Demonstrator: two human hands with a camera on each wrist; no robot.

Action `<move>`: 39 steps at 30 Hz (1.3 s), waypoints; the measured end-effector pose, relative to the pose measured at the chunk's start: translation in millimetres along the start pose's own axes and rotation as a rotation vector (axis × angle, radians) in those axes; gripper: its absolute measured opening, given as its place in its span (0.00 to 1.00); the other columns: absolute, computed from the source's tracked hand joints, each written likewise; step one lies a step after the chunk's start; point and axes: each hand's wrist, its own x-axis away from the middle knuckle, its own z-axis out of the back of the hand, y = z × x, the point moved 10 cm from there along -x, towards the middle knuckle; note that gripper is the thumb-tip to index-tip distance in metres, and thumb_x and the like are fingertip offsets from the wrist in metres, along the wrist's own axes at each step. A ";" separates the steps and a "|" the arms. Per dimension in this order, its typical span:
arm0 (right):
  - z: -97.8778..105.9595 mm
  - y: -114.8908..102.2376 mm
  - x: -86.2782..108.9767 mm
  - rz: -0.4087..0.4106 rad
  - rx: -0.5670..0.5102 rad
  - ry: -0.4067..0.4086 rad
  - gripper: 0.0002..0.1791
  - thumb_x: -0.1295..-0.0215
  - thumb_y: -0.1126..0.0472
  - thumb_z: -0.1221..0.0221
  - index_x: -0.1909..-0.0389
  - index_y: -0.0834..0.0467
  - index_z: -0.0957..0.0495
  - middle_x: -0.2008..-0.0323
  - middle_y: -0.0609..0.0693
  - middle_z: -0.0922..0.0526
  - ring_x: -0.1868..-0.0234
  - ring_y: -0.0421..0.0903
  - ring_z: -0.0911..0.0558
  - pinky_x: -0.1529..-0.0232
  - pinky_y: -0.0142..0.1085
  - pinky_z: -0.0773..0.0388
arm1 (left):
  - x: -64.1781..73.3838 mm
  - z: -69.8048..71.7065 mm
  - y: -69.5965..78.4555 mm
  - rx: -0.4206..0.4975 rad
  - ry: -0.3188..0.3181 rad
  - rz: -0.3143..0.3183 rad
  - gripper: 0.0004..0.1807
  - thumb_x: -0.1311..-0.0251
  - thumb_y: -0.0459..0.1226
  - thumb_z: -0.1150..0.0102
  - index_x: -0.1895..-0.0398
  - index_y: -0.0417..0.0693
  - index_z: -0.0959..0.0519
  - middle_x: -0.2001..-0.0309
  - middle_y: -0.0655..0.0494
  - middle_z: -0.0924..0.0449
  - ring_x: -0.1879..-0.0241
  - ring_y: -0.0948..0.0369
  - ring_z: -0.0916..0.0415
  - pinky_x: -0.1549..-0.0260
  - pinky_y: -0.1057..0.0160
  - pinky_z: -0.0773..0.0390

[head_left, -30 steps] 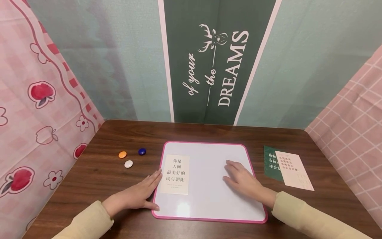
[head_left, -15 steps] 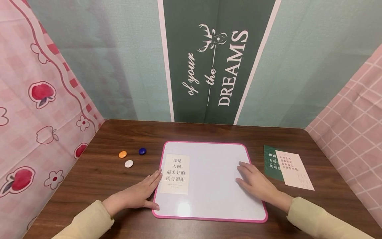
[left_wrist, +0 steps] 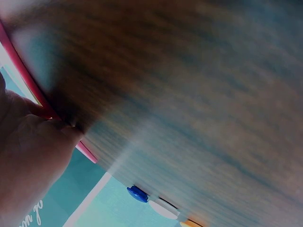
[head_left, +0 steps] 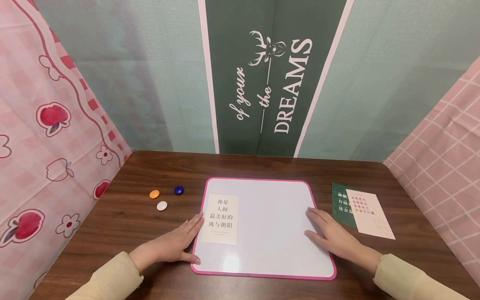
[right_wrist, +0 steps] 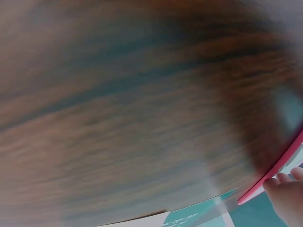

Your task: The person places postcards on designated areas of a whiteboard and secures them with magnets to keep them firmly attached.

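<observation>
A whiteboard (head_left: pixel 271 225) with a pink frame lies flat on the wooden table. On its left part is a cream card (head_left: pixel 220 218) printed with dark Chinese characters. My left hand (head_left: pixel 174 243) rests at the board's left edge, fingers extended beside the card and thumb on the lower left of the frame. At the opposite edge my right hand (head_left: pixel 331 235) lies with its fingers stretched over the frame and thumb on the white surface. The left wrist view shows the pink frame (left_wrist: pixel 28 78) next to the hand; neither hand grips the card.
Left of the board lie three round magnets: an orange one (head_left: pixel 154 194), a white one (head_left: pixel 162 206) and a dark blue one (head_left: pixel 178 190). To the right, a pink card (head_left: pixel 370 214) partly covers a green card (head_left: pixel 342 204). Curtains hang behind and beside the table (head_left: pixel 262 164).
My right hand has slid rightward from the middle of the white surface to the board's right edge. The left hand, board and cards have stayed where they were.
</observation>
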 end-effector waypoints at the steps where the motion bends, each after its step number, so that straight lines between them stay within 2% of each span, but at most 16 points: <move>1: -0.3 1.0 1.3 0.000 -0.003 -0.008 0.33 0.34 0.51 0.34 0.35 0.67 0.27 0.34 0.65 0.26 0.34 0.65 0.26 0.36 0.59 0.26 | 0.1 0.0 0.0 0.001 0.000 0.001 0.61 0.43 0.61 0.34 0.23 0.28 0.51 0.20 0.32 0.57 0.22 0.37 0.51 0.27 0.39 0.41; 11: -2.4 10.9 10.1 -0.007 -0.007 -0.066 0.36 0.33 0.47 0.36 0.32 0.66 0.30 0.29 0.64 0.30 0.31 0.64 0.28 0.35 0.58 0.27 | 1.2 -0.2 -0.2 0.005 0.003 0.007 0.61 0.44 0.61 0.34 0.22 0.29 0.50 0.20 0.32 0.57 0.22 0.37 0.51 0.26 0.39 0.41; 16: -2.3 12.6 13.8 -0.005 0.001 -0.066 0.37 0.32 0.47 0.37 0.31 0.66 0.30 0.28 0.64 0.32 0.30 0.64 0.28 0.35 0.58 0.28 | 0.5 -1.0 -1.0 0.009 -0.003 0.012 0.61 0.44 0.61 0.34 0.22 0.29 0.50 0.19 0.33 0.58 0.22 0.38 0.51 0.26 0.39 0.42; 26: -6.6 10.2 16.5 0.004 0.068 -0.078 0.37 0.30 0.45 0.39 0.29 0.64 0.32 0.26 0.62 0.34 0.28 0.63 0.30 0.35 0.53 0.31 | 0.9 1.1 -1.9 0.027 -0.013 0.019 0.60 0.44 0.61 0.34 0.22 0.30 0.50 0.19 0.33 0.57 0.22 0.37 0.49 0.27 0.39 0.40; 28: -7.9 10.3 16.9 0.007 0.079 -0.084 0.37 0.29 0.45 0.40 0.28 0.63 0.33 0.25 0.62 0.34 0.27 0.62 0.31 0.33 0.48 0.32 | 1.3 3.1 -2.9 0.037 -0.004 0.015 0.59 0.43 0.60 0.34 0.22 0.31 0.49 0.19 0.34 0.56 0.23 0.37 0.47 0.28 0.39 0.38; 30: -9.3 10.5 17.6 0.010 0.075 -0.088 0.37 0.28 0.45 0.41 0.27 0.63 0.34 0.24 0.61 0.35 0.26 0.61 0.33 0.30 0.37 0.38 | 1.4 5.5 -4.0 0.042 0.006 0.009 0.57 0.42 0.60 0.35 0.22 0.31 0.48 0.20 0.34 0.55 0.24 0.36 0.45 0.30 0.40 0.34; 34: -12.3 11.0 19.5 0.019 0.051 -0.097 0.37 0.26 0.45 0.44 0.26 0.64 0.36 0.23 0.63 0.38 0.23 0.58 0.38 0.34 0.15 0.61 | 1.0 9.4 -7.4 0.032 0.028 -0.001 0.53 0.39 0.60 0.37 0.23 0.33 0.44 0.20 0.35 0.51 0.25 0.38 0.42 0.31 0.43 0.31; 36: -13.4 10.7 20.1 0.027 0.040 -0.098 0.37 0.26 0.46 0.45 0.26 0.65 0.37 0.23 0.64 0.39 0.21 0.57 0.39 0.37 0.11 0.68 | 0.7 12.5 -7.6 0.015 0.047 -0.012 0.50 0.37 0.59 0.38 0.24 0.34 0.42 0.21 0.35 0.48 0.25 0.38 0.40 0.32 0.43 0.31; 39: -14.5 10.7 20.3 0.033 0.038 -0.097 0.37 0.26 0.47 0.45 0.26 0.66 0.37 0.23 0.64 0.39 0.21 0.56 0.41 0.37 0.09 0.69 | -0.4 17.9 -7.8 -0.003 0.076 -0.019 0.46 0.35 0.57 0.40 0.25 0.34 0.38 0.22 0.36 0.44 0.26 0.39 0.38 0.32 0.42 0.30</move>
